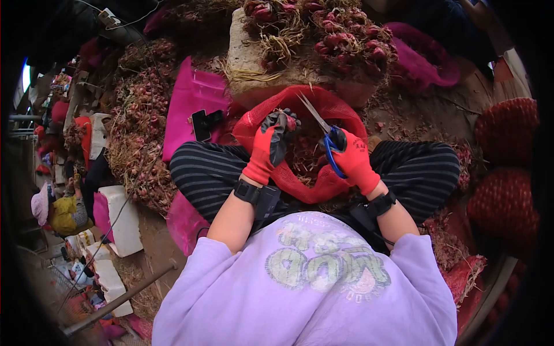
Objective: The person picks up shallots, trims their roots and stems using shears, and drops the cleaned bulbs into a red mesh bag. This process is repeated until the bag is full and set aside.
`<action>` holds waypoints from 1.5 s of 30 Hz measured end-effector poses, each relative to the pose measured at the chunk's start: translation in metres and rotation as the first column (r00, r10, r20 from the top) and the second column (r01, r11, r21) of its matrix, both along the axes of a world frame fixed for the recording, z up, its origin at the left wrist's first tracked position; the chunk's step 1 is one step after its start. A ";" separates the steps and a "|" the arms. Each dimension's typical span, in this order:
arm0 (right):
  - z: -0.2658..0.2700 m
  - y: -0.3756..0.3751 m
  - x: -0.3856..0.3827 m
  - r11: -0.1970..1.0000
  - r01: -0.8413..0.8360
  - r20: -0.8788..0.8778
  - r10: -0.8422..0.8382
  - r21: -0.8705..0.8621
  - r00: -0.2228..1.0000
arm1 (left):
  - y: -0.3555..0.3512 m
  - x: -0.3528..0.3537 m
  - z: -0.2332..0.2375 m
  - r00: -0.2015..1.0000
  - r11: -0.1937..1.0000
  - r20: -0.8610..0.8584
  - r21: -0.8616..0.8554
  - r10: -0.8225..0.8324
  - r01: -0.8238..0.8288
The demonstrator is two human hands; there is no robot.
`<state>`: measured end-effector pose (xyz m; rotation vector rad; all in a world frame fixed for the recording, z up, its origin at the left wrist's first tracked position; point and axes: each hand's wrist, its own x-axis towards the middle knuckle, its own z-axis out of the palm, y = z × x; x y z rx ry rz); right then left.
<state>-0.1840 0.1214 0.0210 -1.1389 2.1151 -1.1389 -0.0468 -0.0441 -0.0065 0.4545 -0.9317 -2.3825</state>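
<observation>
My left hand [270, 144], in a red glove with a dark coated palm, is closed on a red shallot [292, 122]; the fingers partly hide it. In the same kind of glove, my right hand [351, 157] grips blue-handled scissors [313, 111]. Their blades stand slightly apart and point up and left, a little away from the shallot. Both hands are over a red mesh bag [337, 105], which lies open between my crossed legs. Shallots with dry stalks [303, 153] are inside the bag.
Bunched shallots [346, 40] lie ahead near a pale block [245, 49]. A long heap of shallots [138, 127] is at left. A black device [202, 124] rests by pink plastic [187, 104]. Full red mesh sacks [508, 132] stand at right. Another person [63, 210] sits far left.
</observation>
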 end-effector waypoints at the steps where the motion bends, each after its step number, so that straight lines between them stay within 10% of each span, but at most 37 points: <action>1: 0.003 -0.002 0.000 0.996 0.015 0.223 0.005 -0.085 0.975 | 0.005 -0.001 0.010 0.998 0.999 0.047 0.041 -0.029 0.027; 2: 0.008 -0.004 0.000 0.985 0.052 0.435 0.025 -0.164 0.900 | 0.009 -0.001 0.016 0.994 0.995 0.093 0.084 -0.064 0.056; 3: 0.010 -0.006 0.001 0.967 0.109 0.622 0.060 -0.231 0.781 | 0.013 -0.001 0.013 0.982 0.971 0.179 -0.218 -0.057 0.096; 6: 0.007 -0.011 0.000 0.963 0.104 0.646 0.085 -0.249 0.758 | 0.029 -0.003 -0.002 0.947 0.738 0.320 -0.641 0.011 0.208; 9: -0.012 -0.015 0.004 0.947 0.108 0.512 0.067 -0.304 0.856 | 0.039 -0.008 0.001 0.944 0.982 0.281 -0.025 -0.171 0.185; 12: -0.025 -0.014 0.005 0.964 0.091 0.257 -0.025 -0.250 0.966 | 0.040 -0.004 -0.008 0.948 0.936 0.258 -0.246 -0.187 0.251; 15: -0.015 -0.012 0.006 0.971 0.079 0.042 -0.072 -0.224 0.997 | 0.043 -0.004 0.014 0.949 0.965 0.211 -0.066 -0.235 0.254; 21: -0.022 -0.014 -0.015 0.930 0.283 -0.161 -0.324 -0.234 0.932 | 0.037 -0.005 0.021 0.924 0.835 0.365 -0.467 -0.117 0.291; 24: -0.023 -0.009 -0.011 0.941 0.136 0.464 0.024 -0.309 0.886 | 0.031 -0.004 0.020 0.915 0.877 0.378 -0.380 -0.145 0.296; 27: -0.004 -0.010 0.004 0.960 0.169 0.664 0.024 -0.225 0.747 | 0.041 -0.010 0.034 0.928 0.788 0.371 -0.560 -0.038 0.256; 36: -0.002 -0.011 0.000 0.937 0.260 0.688 -0.029 -0.235 0.725 | 0.043 -0.003 0.034 0.921 0.925 0.232 -0.148 -0.312 0.350; 39: -0.011 -0.009 -0.005 0.939 0.245 0.693 -0.011 -0.240 0.721 | 0.040 -0.003 0.038 0.913 0.882 0.241 -0.267 -0.330 0.389; 42: -0.009 -0.009 -0.005 0.938 0.170 0.615 0.054 -0.300 0.786 | 0.040 0.000 0.012 0.919 0.916 0.070 0.135 -0.388 0.377; 45: -0.009 -0.009 -0.005 0.954 0.049 0.499 0.110 -0.295 0.860 | 0.037 -0.006 -0.001 0.892 0.795 0.335 -0.429 -0.303 0.430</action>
